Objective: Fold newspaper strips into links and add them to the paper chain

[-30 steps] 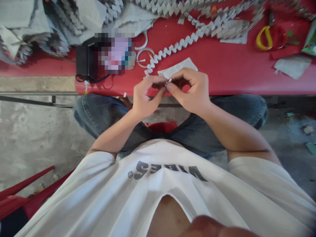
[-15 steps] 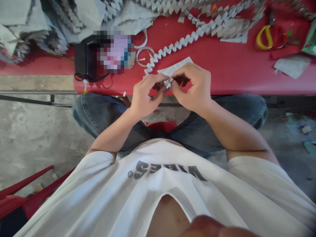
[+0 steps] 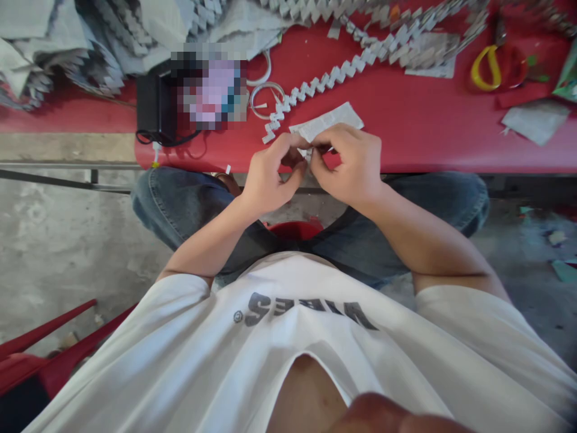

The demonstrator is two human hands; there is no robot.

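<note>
Between my fingertips is a small folded paper piece (image 3: 309,154), mostly covered by the fingers. My left hand (image 3: 276,174) pinches it from the left with thumb and forefinger. From the right, my right hand (image 3: 349,162) pinches the same piece, and the fingertips of both hands nearly meet. Just beyond the hands, a flat strip of printed paper (image 3: 331,122) lies on the red table. A zigzag chain of folded paper (image 3: 324,84) runs from near my left hand up to the right; its near end lies on the table.
The red table (image 3: 419,132) carries black-and-yellow-handled scissors (image 3: 487,69) at right, and a paper scrap (image 3: 536,120). A black box with a cable (image 3: 155,111) stands left, beside a blurred-out item. Paper sheets and more folded chains (image 3: 99,60) are heaped at the back left. White rings (image 3: 267,99) lie nearby.
My fingers have closed further over the folded paper piece, so less of it shows. My left hand has shifted slightly right, and more of the printed paper strip behind is visible.
</note>
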